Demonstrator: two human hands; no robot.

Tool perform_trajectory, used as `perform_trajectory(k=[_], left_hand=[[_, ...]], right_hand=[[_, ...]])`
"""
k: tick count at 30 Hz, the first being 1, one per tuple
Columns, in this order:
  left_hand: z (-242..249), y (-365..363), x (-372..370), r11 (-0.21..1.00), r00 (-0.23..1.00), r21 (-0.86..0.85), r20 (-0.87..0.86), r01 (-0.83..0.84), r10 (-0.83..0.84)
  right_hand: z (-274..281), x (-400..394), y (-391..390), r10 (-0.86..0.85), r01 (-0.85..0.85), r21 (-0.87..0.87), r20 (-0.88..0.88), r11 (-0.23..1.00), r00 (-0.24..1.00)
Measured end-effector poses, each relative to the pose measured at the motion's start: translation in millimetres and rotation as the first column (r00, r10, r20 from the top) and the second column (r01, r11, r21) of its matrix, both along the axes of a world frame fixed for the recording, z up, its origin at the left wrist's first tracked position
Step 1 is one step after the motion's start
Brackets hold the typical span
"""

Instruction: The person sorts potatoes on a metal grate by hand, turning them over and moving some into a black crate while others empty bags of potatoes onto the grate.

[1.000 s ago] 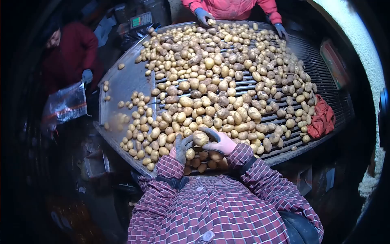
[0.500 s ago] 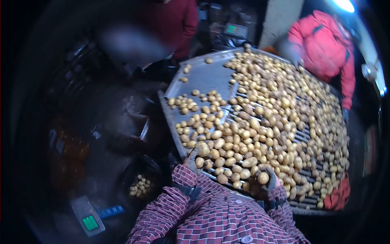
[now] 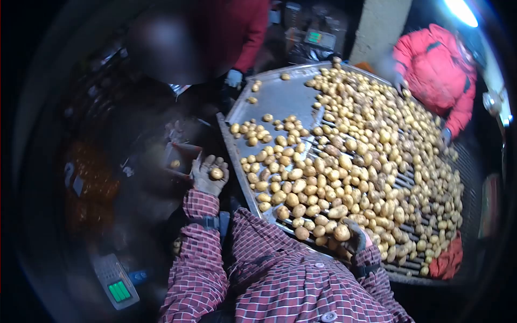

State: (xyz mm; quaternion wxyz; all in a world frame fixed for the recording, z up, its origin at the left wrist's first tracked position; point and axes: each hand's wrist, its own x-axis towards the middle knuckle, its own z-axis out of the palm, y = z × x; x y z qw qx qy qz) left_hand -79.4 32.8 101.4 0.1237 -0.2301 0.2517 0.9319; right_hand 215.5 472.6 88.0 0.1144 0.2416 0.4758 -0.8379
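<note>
My left hand (image 3: 210, 176), in a grey glove, is stretched out to the left of the metal sorting table (image 3: 230, 144), palm up. One small potato (image 3: 216, 173) lies on its palm, with the fingers curled loosely beside it. Another potato (image 3: 175, 163) shows at a red-edged box (image 3: 186, 153) just left of this hand. At the table's near edge, my right hand (image 3: 354, 237) is gloved and curled round a round potato (image 3: 341, 232). Many potatoes (image 3: 371, 161) cover the slatted part of the table around and beyond it.
A person in a red jacket (image 3: 433, 67) reaches over the far right side. Another person's dark red sleeve (image 3: 250, 40) and gloved hand are at the far left corner. A scale (image 3: 116, 282) with a green display is at lower left; a red cloth (image 3: 448, 259) lies at the table's right corner.
My left hand has moved left, away from the table edge, and its larger potato is no longer seen there. My right hand stays near the edge with a potato.
</note>
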Motion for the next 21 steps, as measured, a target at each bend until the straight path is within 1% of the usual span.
perform_trajectory(k=[1, 2, 3, 4, 5, 6, 7, 9, 10, 11, 13, 14, 15, 16, 17, 18, 19, 21], left_hand=[[8, 31, 16, 0.994, 0.997, 0.083, -0.04, 0.075, -0.071], [0, 55, 20, 0.984, 0.98, -0.003, -0.087, 0.178, -0.177], [-9, 76, 24, 0.956, 0.949, -0.09, -0.127, 0.278, -0.288], [-11, 93, 39, 0.926, 0.905, -0.021, -0.206, 0.376, -0.372], [-10, 109, 54, 0.877, 0.848, 0.048, -0.285, 0.479, -0.448], [-6, 123, 62, 0.806, 0.784, 0.077, -0.302, 0.587, -0.542], [-11, 140, 71, 0.761, 0.728, 0.029, -0.316, 0.648, -0.608], [-11, 166, 94, 0.668, 0.627, -0.108, -0.263, 0.737, -0.734], [-16, 176, 104, 0.614, 0.573, -0.125, -0.257, 0.779, -0.778], [-16, 185, 111, 0.548, 0.523, -0.107, -0.195, 0.83, -0.83], [-2, 202, 131, 0.499, 0.495, -0.083, -0.071, 0.862, -0.866], [-4, 207, 137, 0.458, 0.458, -0.081, -0.019, 0.885, -0.889], [5, 212, 142, 0.342, 0.345, -0.15, -0.01, 0.928, -0.939], [7, 216, 145, 0.284, 0.289, -0.163, 0.009, 0.945, -0.957], [9, 221, 148, 0.226, 0.235, -0.177, 0.027, 0.958, -0.972], [8, 229, 152, 0.169, 0.17, -0.134, -0.002, 0.976, -0.985], [13, 234, 155, 0.15, 0.156, -0.145, 0.03, 0.978, -0.987], [0, 242, 153, 0.078, 0.081, -0.159, 0.008, 0.984, -0.997]], right_hand=[[-7, 0, -2, 0.002, -0.001, 0.034, -0.045, 0.999, 0.999], [-15, 0, -3, 0.005, 0.001, 0.068, -0.089, 0.998, 0.996], [-6, -3, -7, -0.076, 0.069, -0.156, -0.039, 0.985, 0.996], [2, -6, -10, -0.152, 0.155, -0.361, 0.037, 0.919, 0.988], [24, -12, -13, -0.142, 0.168, -0.508, 0.091, 0.845, 0.986], [34, -14, -18, -0.142, 0.143, -0.465, 0.037, 0.874, 0.989], [41, -12, -23, -0.143, 0.125, -0.415, -0.013, 0.901, 0.99], [40, -4, -25, -0.212, 0.155, -0.454, -0.077, 0.877, 0.974], [41, -1, -25, -0.22, 0.159, -0.422, -0.1, 0.893, 0.97], [41, 0, -25, -0.224, 0.159, -0.392, -0.125, 0.906, 0.967], [39, 7, -26, -0.242, 0.197, -0.297, -0.125, 0.934, 0.962], [38, 8, -25, -0.23, 0.206, -0.194, -0.111, 0.959, 0.967], [36, 11, -24, -0.217, 0.209, -0.092, -0.093, 0.974, 0.972], [28, 17, -20, -0.164, 0.178, 0.065, -0.181, 0.982, 0.97], [26, 20, -21, -0.151, 0.202, 0.196, -0.247, 0.96, 0.957], [22, 23, -22, -0.141, 0.215, 0.251, -0.284, 0.944, 0.948], [19, 26, -22, -0.128, 0.23, 0.308, -0.319, 0.923, 0.939], [23, 33, -22, -0.186, 0.255, 0.161, -0.353, 0.953, 0.917]])
